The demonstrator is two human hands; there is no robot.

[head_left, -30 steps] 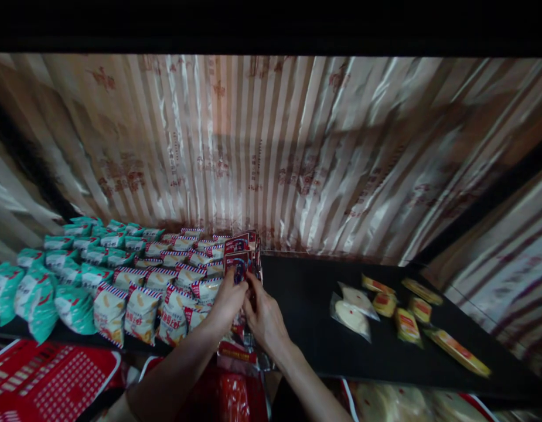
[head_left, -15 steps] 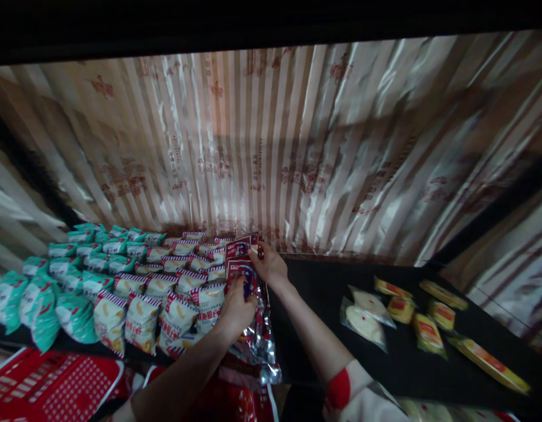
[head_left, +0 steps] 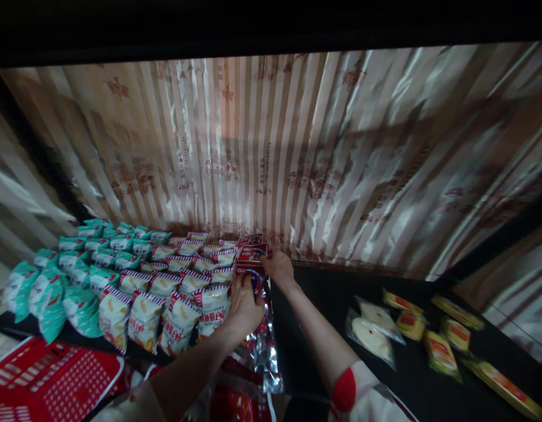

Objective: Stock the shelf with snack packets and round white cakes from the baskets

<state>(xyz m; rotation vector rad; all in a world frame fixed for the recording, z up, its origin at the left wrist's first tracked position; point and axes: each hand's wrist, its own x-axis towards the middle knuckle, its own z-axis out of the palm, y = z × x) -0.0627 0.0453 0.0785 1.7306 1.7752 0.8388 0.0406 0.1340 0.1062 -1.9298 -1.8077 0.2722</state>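
Observation:
A row of dark red foil packets with silvery ends overlaps on the black shelf, right of the cream snack bags. My left hand is on the front red packet, its fingers curled over the upper face and its thumb to the right. Farther back, my right hand grips the right edge of a red packet with its fingertips closed. My left forearm and hand cover much of the lower part of the packets.
Several teal bags stand in rows at the left. On the black shelf to the right lie flat white rounds in clear wrap and several yellow packs. A red basket is below the shelf's front edge. Striped, crinkled sheeting backs the shelf.
The view has shifted slightly, so the shelf items appear farther right. My left hand's fingers now lie farther over the front packet. My right hand remains at the packets' right edge.

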